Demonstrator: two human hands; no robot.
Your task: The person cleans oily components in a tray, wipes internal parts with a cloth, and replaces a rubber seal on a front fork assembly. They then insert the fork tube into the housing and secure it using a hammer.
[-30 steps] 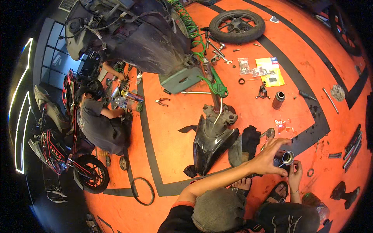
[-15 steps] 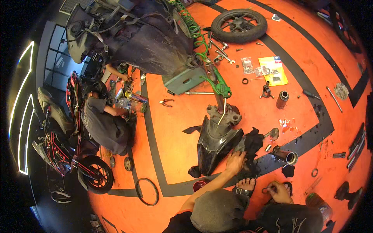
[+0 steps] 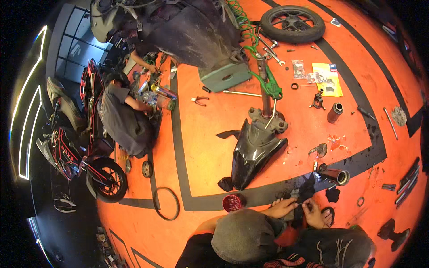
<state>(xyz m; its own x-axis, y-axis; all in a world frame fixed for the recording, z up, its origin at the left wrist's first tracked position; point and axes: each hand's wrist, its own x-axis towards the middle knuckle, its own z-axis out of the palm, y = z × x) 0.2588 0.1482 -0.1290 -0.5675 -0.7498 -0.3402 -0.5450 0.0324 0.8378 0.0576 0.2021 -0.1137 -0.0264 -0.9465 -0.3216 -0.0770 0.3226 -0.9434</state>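
Grip I cannot tell; left hand (image 3: pixel 281 208) and right hand (image 3: pixel 315 217) nearly meet beside dark cloth (image 3: pixel 306 187), near floor stripe (image 3: pixel 203 203) edge; fine handling, perhaps, needing steadiness

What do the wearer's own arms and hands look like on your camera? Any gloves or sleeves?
No gloves: the left hand and right hand are both bare. On the left arm, a black sleeve stops short of the bare forearm. The right sleeve isn't visible. Small items such as rings can't be made out.
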